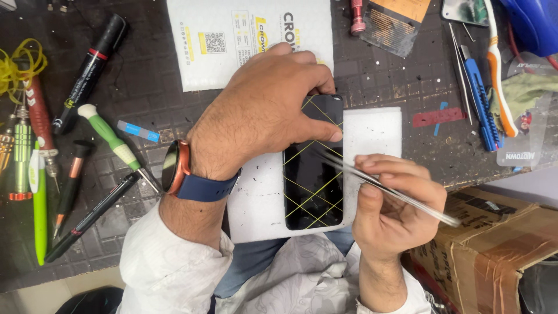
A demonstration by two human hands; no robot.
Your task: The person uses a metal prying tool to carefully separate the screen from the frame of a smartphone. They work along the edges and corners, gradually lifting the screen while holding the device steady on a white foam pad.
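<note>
A black phone point(314, 186) with thin yellow crossing lines on its glass lies on a white foam pad point(256, 203) at the near edge of the bench. My left hand point(267, 110), with a watch on the wrist, presses down on the phone's far end, fingers curled over its top. In my right hand point(389, 203) I pinch metal tweezers point(372, 183); their tips reach over the phone's upper half, near my left thumb.
To the left lie a black marker point(90, 70), a green-handled screwdriver point(110, 136), pens and yellow wire point(20, 67). A white padded envelope point(232, 43) sits behind. Blue cutter point(481, 104) and toothbrush point(501, 87) at right. A cardboard box point(494, 244) stands at lower right.
</note>
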